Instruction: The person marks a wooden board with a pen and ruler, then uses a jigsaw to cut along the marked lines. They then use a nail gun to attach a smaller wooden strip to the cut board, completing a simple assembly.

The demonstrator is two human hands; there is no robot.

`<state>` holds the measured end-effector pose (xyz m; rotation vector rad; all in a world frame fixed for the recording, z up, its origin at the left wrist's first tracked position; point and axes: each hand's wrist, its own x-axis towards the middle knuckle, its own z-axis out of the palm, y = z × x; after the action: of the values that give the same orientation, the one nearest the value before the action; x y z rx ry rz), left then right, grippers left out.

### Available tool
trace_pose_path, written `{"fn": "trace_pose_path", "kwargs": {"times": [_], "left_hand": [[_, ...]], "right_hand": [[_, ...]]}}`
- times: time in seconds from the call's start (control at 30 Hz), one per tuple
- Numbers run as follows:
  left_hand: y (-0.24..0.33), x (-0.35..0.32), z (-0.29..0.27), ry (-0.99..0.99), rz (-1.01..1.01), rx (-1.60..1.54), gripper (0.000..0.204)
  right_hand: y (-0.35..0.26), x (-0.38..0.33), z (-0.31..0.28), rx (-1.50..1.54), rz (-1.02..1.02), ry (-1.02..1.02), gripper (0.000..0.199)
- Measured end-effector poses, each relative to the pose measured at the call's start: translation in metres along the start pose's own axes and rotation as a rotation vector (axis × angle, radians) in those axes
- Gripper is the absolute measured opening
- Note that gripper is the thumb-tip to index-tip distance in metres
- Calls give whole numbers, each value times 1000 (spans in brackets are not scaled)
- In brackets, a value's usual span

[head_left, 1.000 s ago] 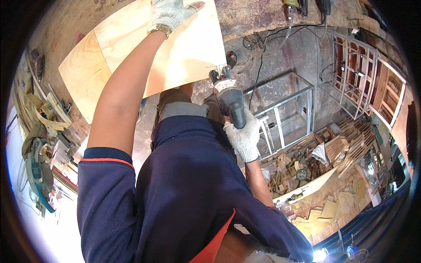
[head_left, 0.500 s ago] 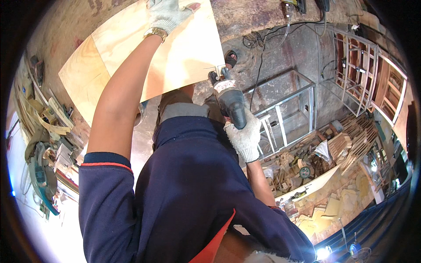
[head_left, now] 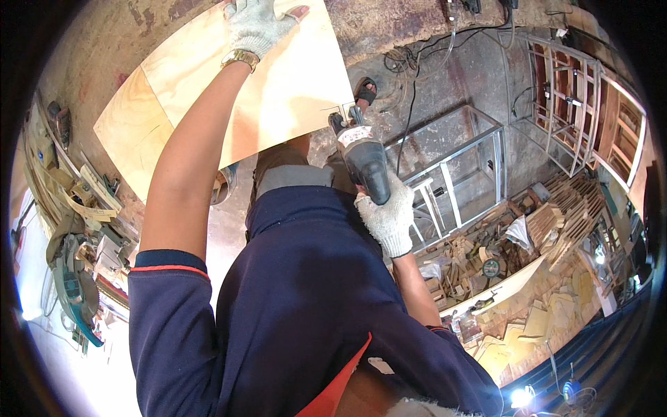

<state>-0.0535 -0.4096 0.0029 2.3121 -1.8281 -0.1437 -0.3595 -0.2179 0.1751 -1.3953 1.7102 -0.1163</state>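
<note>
Hands: left hand (head_left: 256,24) and right hand (head_left: 389,219) in white knitted work gloves.
Wrist: gold-coloured watch (head_left: 240,58) on the left.
Top: navy short-sleeved shirt (head_left: 299,306), red sleeve trim.

This is a woodworking or carpentry workshop. A bare metal frame (head_left: 455,174) stands on the stained concrete floor (head_left: 445,90), and everything else gathers about it: heaps of wood offcuts (head_left: 549,222) just to its right, unfinished wooden frames (head_left: 577,104) beyond those, tangled power cables (head_left: 410,62) behind it, and, well to its left, a circular saw (head_left: 73,292) lying among timber scraps (head_left: 66,201).
</note>
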Motion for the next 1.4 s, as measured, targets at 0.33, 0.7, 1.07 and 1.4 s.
{"fn": "trace_pose_path", "kwargs": {"times": [0.33,0.7,1.07,1.4], "left_hand": [[0,0,1,21,18,-7,106],[-11,1,19,110,98,91,108],[-24,4,33,169,170,11,111],[-24,4,35,168,160,20,111]], "right_hand": [[0,1,4,36,-45,46,29],[-11,-1,3,43,-1,62,32],[-17,1,1,66,67,13,31],[-23,4,0,30,62,24,31]]}}
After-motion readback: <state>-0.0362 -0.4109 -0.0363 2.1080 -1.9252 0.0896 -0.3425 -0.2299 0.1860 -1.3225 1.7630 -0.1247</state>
